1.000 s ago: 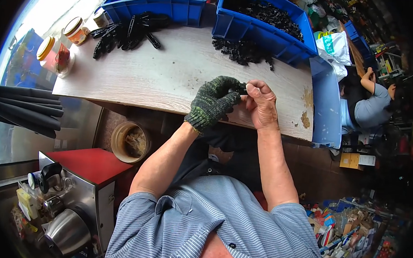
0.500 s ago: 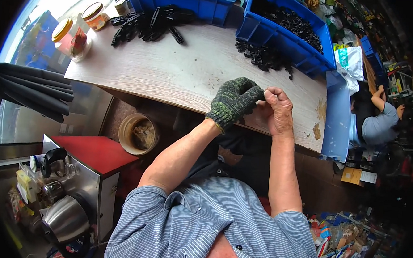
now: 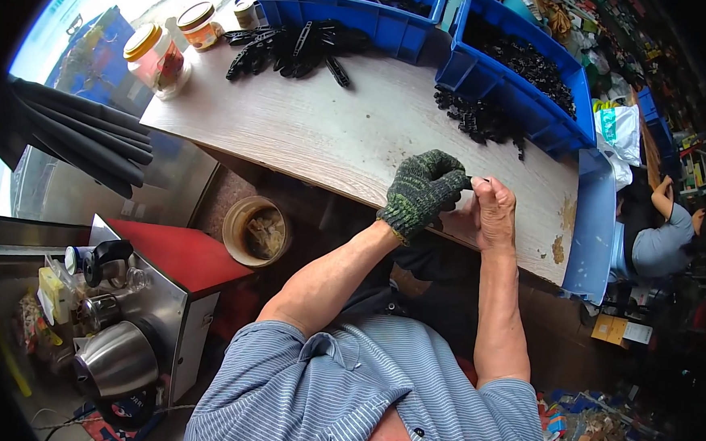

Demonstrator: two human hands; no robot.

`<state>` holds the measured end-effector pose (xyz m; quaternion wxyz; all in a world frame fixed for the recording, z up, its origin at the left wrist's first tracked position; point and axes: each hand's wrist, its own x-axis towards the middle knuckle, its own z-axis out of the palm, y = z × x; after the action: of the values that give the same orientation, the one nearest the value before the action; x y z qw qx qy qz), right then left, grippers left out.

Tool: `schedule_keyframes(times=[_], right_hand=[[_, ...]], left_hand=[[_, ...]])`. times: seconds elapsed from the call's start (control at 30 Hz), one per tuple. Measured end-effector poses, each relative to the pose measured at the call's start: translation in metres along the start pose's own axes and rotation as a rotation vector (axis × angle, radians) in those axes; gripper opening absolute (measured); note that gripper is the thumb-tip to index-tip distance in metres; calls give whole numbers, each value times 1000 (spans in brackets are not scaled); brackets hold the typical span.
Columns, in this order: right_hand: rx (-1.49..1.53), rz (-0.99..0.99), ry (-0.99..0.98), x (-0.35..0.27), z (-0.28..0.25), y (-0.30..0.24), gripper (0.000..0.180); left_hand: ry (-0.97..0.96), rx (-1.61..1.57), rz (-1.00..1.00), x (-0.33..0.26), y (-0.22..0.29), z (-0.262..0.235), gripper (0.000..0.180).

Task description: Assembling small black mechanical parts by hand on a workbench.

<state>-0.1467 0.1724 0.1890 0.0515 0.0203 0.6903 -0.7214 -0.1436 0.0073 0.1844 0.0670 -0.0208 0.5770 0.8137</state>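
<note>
My left hand (image 3: pixel 423 194), in a dark green and black knitted glove, is closed with its fingertips pinched over the front edge of the table (image 3: pixel 358 132). Right beside it my bare right hand (image 3: pixel 496 213) is also closed, thumb against fingers, almost meeting the glove. A little of a small dark piece shows between the two pinches; its kind is too small to tell. Beyond the hands lies a heap of small black plastic parts (image 3: pixel 482 122). Farther left is a pile of long black slotted plastic pieces (image 3: pixel 295 49).
Two blue bins (image 3: pixel 345 24) of black parts stand along the back. A light blue bin (image 3: pixel 593 235) hangs at the table's right end. Lidded jars (image 3: pixel 159 63) stand at the far left corner. Below are a bucket (image 3: pixel 231 233) and a red-topped cabinet (image 3: pixel 175 252). Another person (image 3: pixel 663 235) works at right.
The whole view has shifted, so the table and both hands sit farther right and lower. The hands stay pinched together, with a dark bit now showing between them.
</note>
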Motion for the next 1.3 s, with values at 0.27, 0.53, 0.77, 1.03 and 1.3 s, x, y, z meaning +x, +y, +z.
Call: schedule_keyframes(times=[0.27, 0.53, 0.77, 1.03, 1.3], right_hand=[[76, -93, 66, 1, 2, 12, 36], [108, -92, 53, -3, 4, 9, 33], [314, -60, 167, -10, -38, 3, 32], [338, 51, 847, 4, -113, -17, 38], [72, 159, 639, 29, -104, -15, 25]], left_hand=[[-69, 7, 36, -3, -2, -2, 21], [-73, 42, 146, -6, -7, -4, 20], [408, 950, 909, 31, 18, -71, 31], [500, 1702, 704, 88, 50, -163, 21], [333, 1696, 633, 76, 41, -146, 19]])
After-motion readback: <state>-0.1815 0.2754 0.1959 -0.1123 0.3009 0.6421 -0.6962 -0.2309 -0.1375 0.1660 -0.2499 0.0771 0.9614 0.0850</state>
